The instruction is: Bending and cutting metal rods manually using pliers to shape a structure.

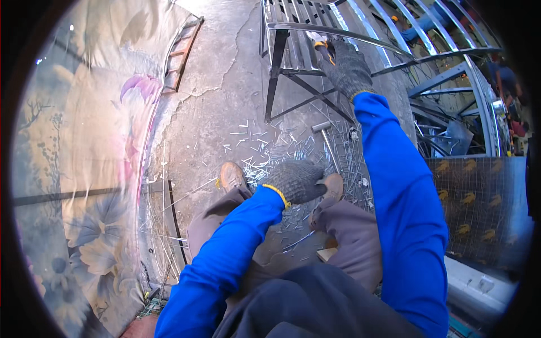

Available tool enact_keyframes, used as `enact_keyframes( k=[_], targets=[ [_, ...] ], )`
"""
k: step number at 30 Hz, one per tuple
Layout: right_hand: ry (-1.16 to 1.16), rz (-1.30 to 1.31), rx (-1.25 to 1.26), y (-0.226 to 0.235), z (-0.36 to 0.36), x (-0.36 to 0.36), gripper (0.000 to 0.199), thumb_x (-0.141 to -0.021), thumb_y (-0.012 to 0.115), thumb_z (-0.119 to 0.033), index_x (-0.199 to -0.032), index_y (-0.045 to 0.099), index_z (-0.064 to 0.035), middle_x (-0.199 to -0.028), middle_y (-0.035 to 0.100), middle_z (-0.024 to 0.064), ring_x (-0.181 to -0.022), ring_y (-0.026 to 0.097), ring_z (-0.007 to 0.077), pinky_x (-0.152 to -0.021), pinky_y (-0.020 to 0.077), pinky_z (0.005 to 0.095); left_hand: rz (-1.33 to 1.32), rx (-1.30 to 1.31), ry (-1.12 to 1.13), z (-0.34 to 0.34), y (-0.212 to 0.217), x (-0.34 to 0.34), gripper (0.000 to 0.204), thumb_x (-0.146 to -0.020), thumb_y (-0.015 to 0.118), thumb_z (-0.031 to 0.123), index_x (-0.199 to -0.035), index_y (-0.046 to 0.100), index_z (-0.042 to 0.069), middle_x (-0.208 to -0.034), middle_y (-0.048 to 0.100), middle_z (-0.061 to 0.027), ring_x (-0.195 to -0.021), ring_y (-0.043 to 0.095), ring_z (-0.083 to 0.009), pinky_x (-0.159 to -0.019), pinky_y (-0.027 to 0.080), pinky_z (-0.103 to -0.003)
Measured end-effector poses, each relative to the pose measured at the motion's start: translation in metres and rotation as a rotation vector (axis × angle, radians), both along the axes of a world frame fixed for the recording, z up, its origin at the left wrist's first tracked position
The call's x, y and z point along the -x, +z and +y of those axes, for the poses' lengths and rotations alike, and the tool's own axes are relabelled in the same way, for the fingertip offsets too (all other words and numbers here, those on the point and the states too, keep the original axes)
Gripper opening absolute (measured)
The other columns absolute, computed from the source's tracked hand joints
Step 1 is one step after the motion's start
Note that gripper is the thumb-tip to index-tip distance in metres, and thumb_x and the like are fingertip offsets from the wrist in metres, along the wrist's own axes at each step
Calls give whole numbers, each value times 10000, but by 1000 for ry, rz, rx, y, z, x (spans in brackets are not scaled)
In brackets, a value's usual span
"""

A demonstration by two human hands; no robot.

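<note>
The cracked concrete floor [220, 96] ran grey under a seated person, littered with short cut wire pieces [265, 143] near the middle. A flowered sheet [84, 169] covered the floor's left side, wire mesh [479, 197] lay at its right. No bins or boxes showed (the scraps simply lay loose). The right hand [349, 67], gloved, reached up to the metal frame [315, 62] at the floor's far edge, fingers curled around something with an orange bit, though I could not tell what. The left hand [296, 181], gloved too, hung over the knees with fingers curled shut, contents hidden. A hammer [327, 138] lay on the floor between the two.
</note>
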State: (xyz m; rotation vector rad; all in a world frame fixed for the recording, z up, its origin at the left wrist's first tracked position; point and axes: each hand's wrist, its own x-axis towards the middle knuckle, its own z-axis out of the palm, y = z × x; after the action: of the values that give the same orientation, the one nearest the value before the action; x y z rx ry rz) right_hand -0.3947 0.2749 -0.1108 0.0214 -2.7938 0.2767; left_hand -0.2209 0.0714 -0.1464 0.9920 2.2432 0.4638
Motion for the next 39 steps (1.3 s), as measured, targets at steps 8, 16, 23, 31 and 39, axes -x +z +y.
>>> enact_keyframes(
  k=[8,16,23,31,39],
  targets=[
    [76,421,-304,-40,-32,-21,461,-903,598,-268,-1355,630,-184,-1459,509,118,-1413,410,328,-1159,216,699,82,-933,789,39,25,19,238,-993,685,230,-1121,626,39,-992,662,-166,-889,698,-270,-787,548,-384],
    [138,381,-604,-41,-11,-87,345,-854,607,-242,-1149,707,-95,-1221,590,172,-1192,528,373,-1103,241,775,109,-847,529,27,31,1,288,-947,746,200,-1169,637,53,-958,687,-118,-861,704,-205,-724,549,-351],
    [130,-143,-558,-62,-2,-130,307,-865,604,-231,-1124,709,-103,-1172,633,158,-1165,555,377,-1104,239,771,331,-792,201,30,32,0,224,-922,760,224,-1039,705,41,-887,679,-78,-827,672,-193,-753,546,-350],
    [108,-193,-173,-38,-20,-171,321,-885,630,-281,-1164,704,-140,-1157,669,132,-1178,591,344,-1062,358,653,-945,-1162,891,27,20,12,169,-980,658,193,-985,672,24,-785,637,-41,-745,625,-145,-701,508,-293],
    [-50,-131,-340,-31,-18,-169,332,-888,666,-291,-1186,701,-146,-1125,691,116,-1091,646,334,-983,430,553,-952,-1377,953,16,31,30,252,-960,674,264,-1068,636,39,-836,612,-45,-722,589,-184,-738,507,-350]
  ],
)
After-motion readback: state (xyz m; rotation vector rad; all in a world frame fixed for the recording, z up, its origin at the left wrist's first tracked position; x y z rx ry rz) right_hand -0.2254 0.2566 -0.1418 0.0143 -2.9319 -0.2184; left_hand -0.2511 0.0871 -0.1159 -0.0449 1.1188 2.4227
